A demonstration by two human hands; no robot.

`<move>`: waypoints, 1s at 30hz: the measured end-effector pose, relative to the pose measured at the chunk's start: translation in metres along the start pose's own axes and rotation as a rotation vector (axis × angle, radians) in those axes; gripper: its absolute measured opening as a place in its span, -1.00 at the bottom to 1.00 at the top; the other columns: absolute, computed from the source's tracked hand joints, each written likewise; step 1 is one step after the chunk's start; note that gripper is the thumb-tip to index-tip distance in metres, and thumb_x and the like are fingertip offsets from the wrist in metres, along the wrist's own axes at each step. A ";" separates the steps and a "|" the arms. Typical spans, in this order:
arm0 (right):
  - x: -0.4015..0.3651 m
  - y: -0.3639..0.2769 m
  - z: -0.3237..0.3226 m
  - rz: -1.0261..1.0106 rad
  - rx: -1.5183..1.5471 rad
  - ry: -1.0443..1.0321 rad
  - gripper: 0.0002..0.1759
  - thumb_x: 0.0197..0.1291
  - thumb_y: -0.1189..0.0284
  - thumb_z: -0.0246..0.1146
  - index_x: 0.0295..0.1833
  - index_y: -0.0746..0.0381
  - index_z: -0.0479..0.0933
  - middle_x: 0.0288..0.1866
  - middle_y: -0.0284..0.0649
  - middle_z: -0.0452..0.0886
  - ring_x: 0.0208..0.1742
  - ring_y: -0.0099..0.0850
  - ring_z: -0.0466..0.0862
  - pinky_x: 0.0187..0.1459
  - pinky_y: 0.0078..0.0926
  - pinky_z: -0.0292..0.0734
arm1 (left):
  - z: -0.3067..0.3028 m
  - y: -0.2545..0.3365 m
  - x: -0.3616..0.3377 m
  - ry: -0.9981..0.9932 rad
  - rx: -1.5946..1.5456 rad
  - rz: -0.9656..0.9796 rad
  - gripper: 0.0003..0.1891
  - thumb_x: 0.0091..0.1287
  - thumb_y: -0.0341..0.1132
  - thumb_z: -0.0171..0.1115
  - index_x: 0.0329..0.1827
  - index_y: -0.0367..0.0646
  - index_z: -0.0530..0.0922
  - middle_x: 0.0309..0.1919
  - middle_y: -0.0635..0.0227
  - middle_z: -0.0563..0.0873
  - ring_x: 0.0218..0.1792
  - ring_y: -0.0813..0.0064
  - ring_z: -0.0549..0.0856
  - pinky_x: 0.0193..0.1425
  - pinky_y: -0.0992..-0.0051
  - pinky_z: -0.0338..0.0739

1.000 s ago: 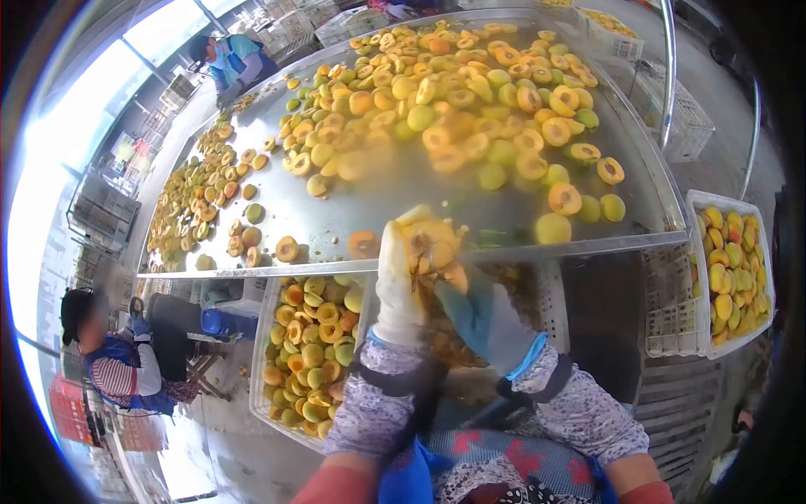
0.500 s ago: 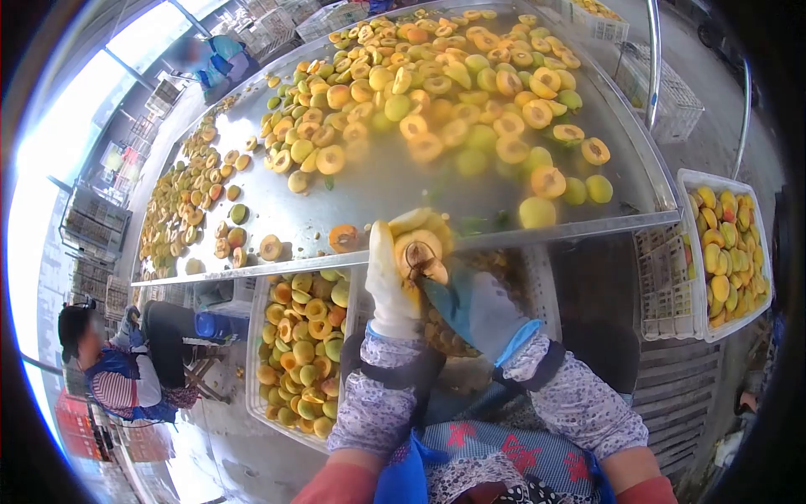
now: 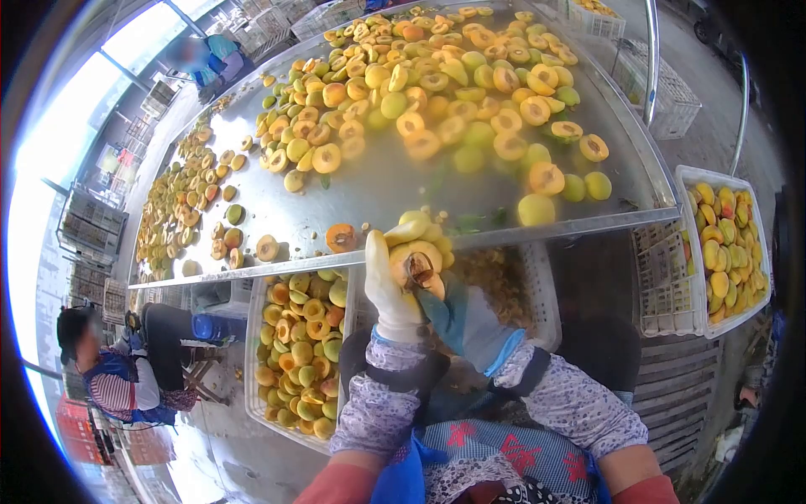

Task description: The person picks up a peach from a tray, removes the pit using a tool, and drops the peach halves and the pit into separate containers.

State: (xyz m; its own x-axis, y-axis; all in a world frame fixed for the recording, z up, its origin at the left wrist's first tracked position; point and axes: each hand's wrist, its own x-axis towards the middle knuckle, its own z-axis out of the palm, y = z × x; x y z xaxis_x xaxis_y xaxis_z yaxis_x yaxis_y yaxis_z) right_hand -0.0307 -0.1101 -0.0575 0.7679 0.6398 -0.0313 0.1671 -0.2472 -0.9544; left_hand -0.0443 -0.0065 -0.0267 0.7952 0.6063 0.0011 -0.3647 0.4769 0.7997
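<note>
My left hand [image 3: 393,290], in a pale glove, is closed around a halved fruit [image 3: 406,262] with its brown, hollowed centre facing up. Against the lower right side of that fruit, my right hand [image 3: 470,323], in a blue and grey glove, is closed with its fingers at the centre. A small tool may be between them, but I cannot make out what it grips. Both hands are just below the front edge of the metal table [image 3: 336,210], which bears many halved fruits [image 3: 495,80].
A crate of fruit halves [image 3: 298,357] is at the left, and another crate [image 3: 537,294] lies partly under my hands. At the right is a crate of fruit [image 3: 722,252]. One person [image 3: 117,370] sits at the left; another person [image 3: 214,63] is beyond the table.
My right hand has moved slightly left and closer to the fruit's centre. My left hand still holds the fruit, now a little lower.
</note>
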 end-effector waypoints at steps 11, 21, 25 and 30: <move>-0.006 -0.009 -0.007 -0.059 0.013 -0.006 -0.60 0.50 0.10 0.16 -0.01 0.26 0.61 -0.27 0.11 0.71 -0.23 0.12 0.73 -0.29 -0.10 0.57 | -0.019 0.010 0.008 -0.198 0.677 0.109 -0.43 0.61 0.05 -0.12 -0.04 -0.37 0.61 -0.35 0.12 0.73 -0.36 0.33 0.68 -0.17 0.39 0.63; -0.007 0.012 -0.004 0.034 0.033 -0.140 -0.47 0.55 0.02 0.06 -0.01 0.32 0.61 -0.29 0.03 0.72 -0.32 -0.18 0.71 -0.24 -0.21 0.57 | -0.016 0.024 0.015 -0.188 0.443 -0.283 -0.43 0.57 0.07 -0.01 -0.12 -0.40 0.63 -0.40 0.08 0.73 -0.46 0.32 0.69 -0.30 0.39 0.65; -0.008 -0.003 -0.017 0.438 0.459 -0.430 -0.54 0.55 0.07 0.07 -0.01 0.28 0.61 -0.42 -0.11 0.65 -0.46 -0.36 0.62 -0.39 -0.33 0.50 | -0.016 0.022 0.015 -0.154 0.296 -0.262 -0.45 0.57 0.03 0.02 -0.18 -0.41 0.64 -0.42 0.05 0.73 -0.46 0.34 0.71 -0.38 0.45 0.62; -0.012 -0.005 -0.015 0.411 0.410 -0.392 -0.56 0.55 0.00 0.05 -0.14 0.14 0.57 -0.62 -0.42 0.42 -0.68 -0.53 0.37 -0.64 -0.53 0.26 | -0.019 0.023 0.024 -0.224 0.443 -0.326 -0.49 0.57 0.00 0.09 -0.11 -0.40 0.67 -0.46 0.11 0.74 -0.57 0.37 0.69 -0.55 0.49 0.56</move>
State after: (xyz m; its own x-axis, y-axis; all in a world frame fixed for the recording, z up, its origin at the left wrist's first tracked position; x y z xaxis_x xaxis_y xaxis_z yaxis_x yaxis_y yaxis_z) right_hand -0.0311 -0.1273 -0.0482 0.4261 0.7879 -0.4445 -0.3946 -0.2803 -0.8751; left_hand -0.0428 0.0312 -0.0200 0.9326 0.3013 -0.1986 0.1140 0.2761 0.9543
